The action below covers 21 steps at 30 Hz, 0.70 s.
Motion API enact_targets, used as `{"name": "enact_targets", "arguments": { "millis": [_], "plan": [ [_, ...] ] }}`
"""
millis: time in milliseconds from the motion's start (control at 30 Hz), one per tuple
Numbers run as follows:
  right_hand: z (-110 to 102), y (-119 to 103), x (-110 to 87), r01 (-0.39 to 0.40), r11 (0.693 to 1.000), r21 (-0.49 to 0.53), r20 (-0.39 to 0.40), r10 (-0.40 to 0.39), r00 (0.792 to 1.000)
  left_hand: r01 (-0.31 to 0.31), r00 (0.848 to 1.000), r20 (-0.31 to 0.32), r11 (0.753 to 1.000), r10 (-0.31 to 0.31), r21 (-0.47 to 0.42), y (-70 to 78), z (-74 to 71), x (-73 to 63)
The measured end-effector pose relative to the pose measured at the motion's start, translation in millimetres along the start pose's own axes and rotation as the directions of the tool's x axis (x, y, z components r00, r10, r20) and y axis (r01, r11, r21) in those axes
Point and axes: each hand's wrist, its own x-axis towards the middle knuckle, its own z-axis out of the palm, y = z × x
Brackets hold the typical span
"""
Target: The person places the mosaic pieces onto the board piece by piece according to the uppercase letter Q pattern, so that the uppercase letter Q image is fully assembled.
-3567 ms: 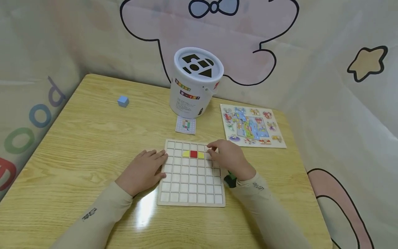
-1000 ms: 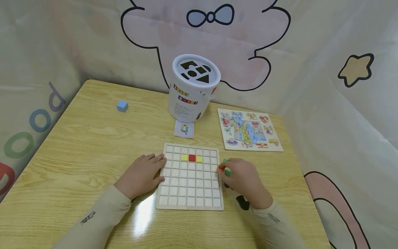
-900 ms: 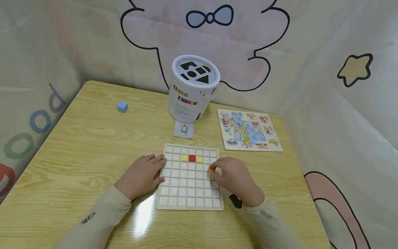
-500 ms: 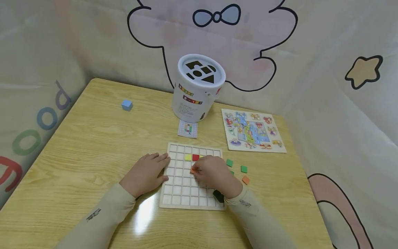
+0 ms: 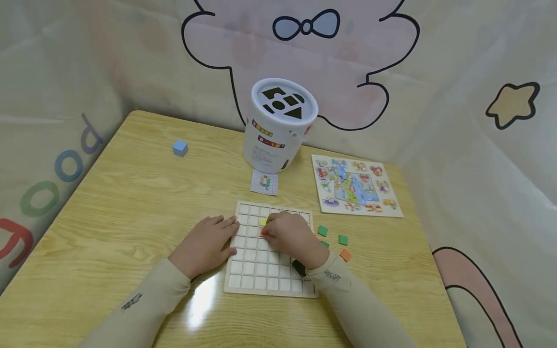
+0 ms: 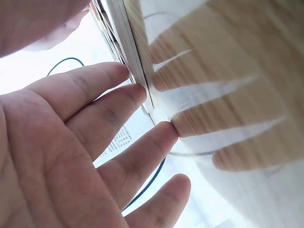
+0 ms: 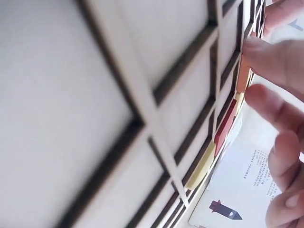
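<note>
Fingertips (image 7: 266, 57) of the right hand (image 5: 289, 234) pinch an orange tile (image 7: 243, 76) down at a cell of the grid board (image 5: 256, 270), one row below the yellow tile (image 5: 263, 221); right-wrist view shows a red tile (image 7: 226, 124) seated beside the yellow one. Left hand (image 5: 206, 244) lies flat, fingers straight and slightly spread, tips against the board's left edge (image 6: 137, 80), palm on the table (image 5: 122, 203).

Board sits mid-table, near edge well clear of the table's front edge. Lower rows of cells are bare. Just off the board's right edge: two green tiles (image 5: 322, 231) (image 5: 343, 239) and another orange tile (image 5: 345, 254), loose, apart from each other.

Beyond the board: pattern card (image 5: 264, 183), then a white bucket (image 5: 278, 128) with shape cut-outs in its lid. Animal puzzle (image 5: 354, 186) lies far right, near the table's edge. Blue cube (image 5: 180, 148) sits alone far left with open tabletop around it.
</note>
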Motion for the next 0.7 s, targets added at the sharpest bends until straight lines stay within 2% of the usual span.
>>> {"name": "enact_targets", "arguments": {
  "millis": [133, 433, 567, 700],
  "plan": [
    [-1.7, 0.2, 1.0, 0.017, 0.999, 0.051, 0.026, -0.018, 0.999, 0.001, 1.000, -0.006, 1.000, -0.001, 0.004, -1.3, -0.1, -1.4],
    [-6.7, -0.9, 2.8, 0.020, 0.999, 0.040, 0.077, -0.023, 0.997, 0.001, 1.000, -0.013, 1.000, -0.001, -0.004, -2.5, -0.1, -2.2],
    [-13.5, 1.4, -10.4, -0.008, 0.996, 0.086, 0.085, 0.001, 0.996, 0.002, 1.000, -0.001, 1.000, -0.002, -0.005, -1.0, 0.7, -1.4],
    [-28.1, 10.7, -37.2, -0.095, 0.990, 0.101, 0.089, 0.086, 0.992, -0.010, 1.000, -0.012, 1.000, 0.010, 0.001, 0.5, 2.0, -0.6]
  ]
}}
